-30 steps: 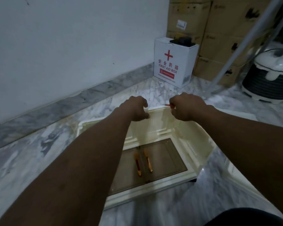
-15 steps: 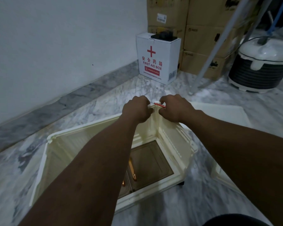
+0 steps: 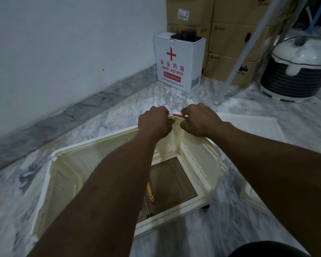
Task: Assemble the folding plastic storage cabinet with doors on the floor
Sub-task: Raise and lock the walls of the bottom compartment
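**A:** How are the hands set?

**B:** Both arms reach forward. The left hand has its grip curled over the far top corner of the cream cabinet, which sits on the floor. The right hand, just beside it, has its grip closed, pinching a thin red pin.

**A:** Around them?

**B:** A first aid box and cardboard boxes stand beyond.

**A:** Inside?

**B:** Tinted doors lie at the bottom.
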### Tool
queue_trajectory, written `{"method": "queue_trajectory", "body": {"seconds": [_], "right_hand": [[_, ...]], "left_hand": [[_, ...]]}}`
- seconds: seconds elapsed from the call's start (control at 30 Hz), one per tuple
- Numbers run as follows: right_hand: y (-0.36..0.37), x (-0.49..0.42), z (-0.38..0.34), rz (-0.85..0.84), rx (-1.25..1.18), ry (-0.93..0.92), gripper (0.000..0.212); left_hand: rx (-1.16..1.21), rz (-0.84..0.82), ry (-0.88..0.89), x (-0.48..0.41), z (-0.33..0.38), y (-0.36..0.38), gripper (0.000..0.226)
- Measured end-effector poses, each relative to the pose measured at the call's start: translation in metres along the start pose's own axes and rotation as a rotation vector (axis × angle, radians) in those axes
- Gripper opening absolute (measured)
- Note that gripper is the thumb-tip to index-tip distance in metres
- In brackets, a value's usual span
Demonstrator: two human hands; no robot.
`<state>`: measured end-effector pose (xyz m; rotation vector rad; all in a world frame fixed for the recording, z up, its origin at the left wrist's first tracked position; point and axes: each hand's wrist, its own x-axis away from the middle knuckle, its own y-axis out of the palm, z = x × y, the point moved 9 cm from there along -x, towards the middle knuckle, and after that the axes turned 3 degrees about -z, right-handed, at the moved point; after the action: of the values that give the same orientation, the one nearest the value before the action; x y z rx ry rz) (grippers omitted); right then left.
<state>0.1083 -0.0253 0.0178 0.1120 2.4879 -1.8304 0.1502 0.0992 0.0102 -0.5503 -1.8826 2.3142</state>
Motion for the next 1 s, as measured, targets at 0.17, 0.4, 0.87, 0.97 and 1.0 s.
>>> {"method": "queue_trajectory", "body": {"seconds": [0.17, 0.4, 0.87, 0.97, 1.0], "right_hand": [[0.001, 0.000, 0.001, -0.010, 0.013, 0.005, 0.025], [0.000, 0.021, 0.001, -0.093, 0.259, -0.010, 0.047], [0.083, 0.052, -0.058, -0.436, -0.096, 0.251, 0.027], [0.100, 0.049, -0.032, -0.392, -0.275, 0.425, 0.029], [0.106, 0.048, -0.026, -0.383, -0.315, 0.445, 0.030]], "left_hand": [[-0.002, -0.003, -0.007, -0.001, -0.001, 0.002, 0.026], [0.153, -0.169, 0.013, -0.007, -0.005, 0.008, 0.033], [0.242, -0.466, 0.159, -0.024, 0.024, 0.029, 0.021], [0.245, -0.482, 0.151, -0.026, 0.022, 0.036, 0.030], [0.228, -0.494, 0.156, -0.027, 0.022, 0.039, 0.036]]}}
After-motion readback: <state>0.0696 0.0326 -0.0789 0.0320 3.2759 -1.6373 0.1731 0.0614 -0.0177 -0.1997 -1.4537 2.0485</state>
